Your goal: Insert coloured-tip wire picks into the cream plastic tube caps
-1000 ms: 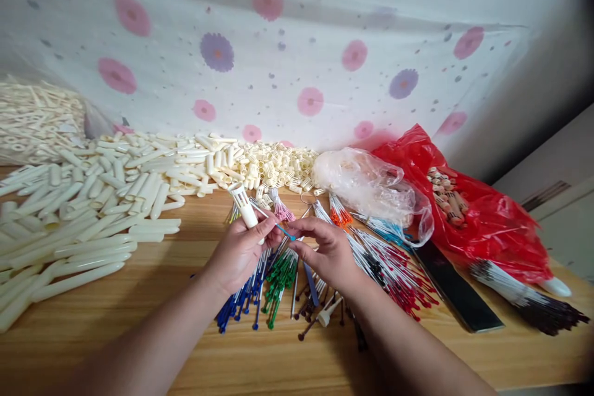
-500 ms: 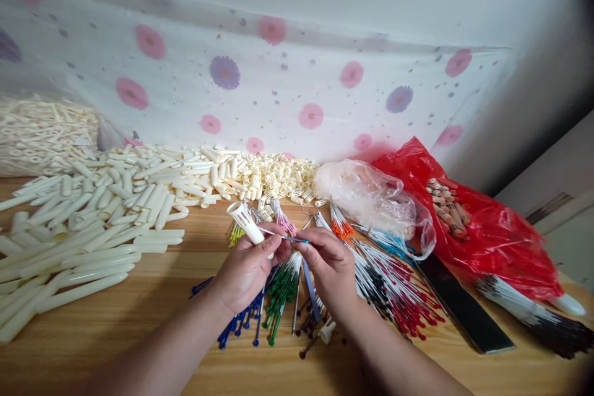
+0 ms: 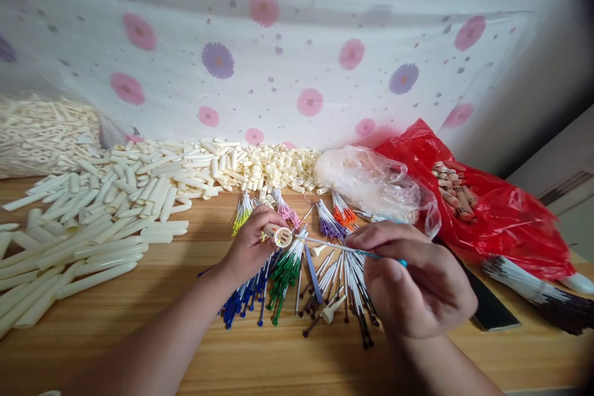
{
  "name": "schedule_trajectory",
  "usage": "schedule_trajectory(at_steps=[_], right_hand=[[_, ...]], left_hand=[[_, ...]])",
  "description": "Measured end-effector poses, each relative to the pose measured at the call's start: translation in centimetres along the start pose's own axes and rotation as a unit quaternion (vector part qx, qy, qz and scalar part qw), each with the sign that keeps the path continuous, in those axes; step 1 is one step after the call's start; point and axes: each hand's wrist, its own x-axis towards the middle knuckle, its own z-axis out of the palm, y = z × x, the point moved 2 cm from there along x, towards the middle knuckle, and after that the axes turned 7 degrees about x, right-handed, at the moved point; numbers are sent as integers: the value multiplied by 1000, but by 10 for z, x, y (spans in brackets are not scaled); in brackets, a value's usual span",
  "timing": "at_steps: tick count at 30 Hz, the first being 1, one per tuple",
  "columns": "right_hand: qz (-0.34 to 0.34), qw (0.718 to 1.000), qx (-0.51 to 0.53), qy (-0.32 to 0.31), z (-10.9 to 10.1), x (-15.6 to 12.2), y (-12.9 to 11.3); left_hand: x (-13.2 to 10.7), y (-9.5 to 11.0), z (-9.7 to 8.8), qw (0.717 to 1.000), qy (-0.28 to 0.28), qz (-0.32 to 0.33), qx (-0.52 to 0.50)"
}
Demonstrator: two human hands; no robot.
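Note:
Between the fingers of my left hand [image 3: 255, 247] is a cream slotted plastic tube [image 3: 283, 237], its round open end turned to the right and towards me. My right hand [image 3: 417, 281], closer to the camera, pinches a thin white stick [image 3: 331, 245] with a teal grip part and a round teal head. The stick's far end points at the tube's mouth; whether it sits inside, I cannot tell. Below my hands lie bundles of similar sticks with blue heads [image 3: 236, 303], green heads [image 3: 285, 275] and dark heads [image 3: 364, 322].
Long cream tubes [image 3: 106, 253] cover the left of the table, with small slotted pieces [image 3: 278, 167] behind. A clear bag [image 3: 371, 179] and a red bag [image 3: 515, 223] lie at the right. A black flat bar [image 3: 494, 312] and a dark-tipped bundle [image 3: 538, 294] are nearby.
My right hand has drawn away to the right and nearer the camera with the stick. My left hand has turned the tube from upright-leaning to open end towards the right.

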Motion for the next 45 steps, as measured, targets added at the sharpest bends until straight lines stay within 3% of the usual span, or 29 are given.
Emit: schedule_trajectory(at_steps=[3,6,13,18,22,28,36,41,45], right_hand=[[-1,993,-53,-102,3,4,-12],[-17,985,-74,-153,8,6,-13],[-6,980,-87,-181,19,4,-3],[32,975,-108,-193,18,5,0],[18,972,-123,-199,16,6,1],[0,977,-120,-177,16,6,-4],[1,969,-140,-202,19,3,-11],[15,971,-129,-201,20,4,-10],[64,973,-111,-192,19,6,-8]], left_hand=[[-1,-2,4,1000,-6,-2,-5],[-1,0,8,1000,-11,-8,-7],[0,-1,9,999,-40,-12,33],[-1,-6,5,997,-38,-2,61],[-1,-5,4,997,-41,-7,62],[0,0,5,999,-47,-18,8],[0,-2,8,995,-87,-31,-41],[0,-5,8,997,-74,-25,-28],[-1,-10,8,998,-45,-23,25]])
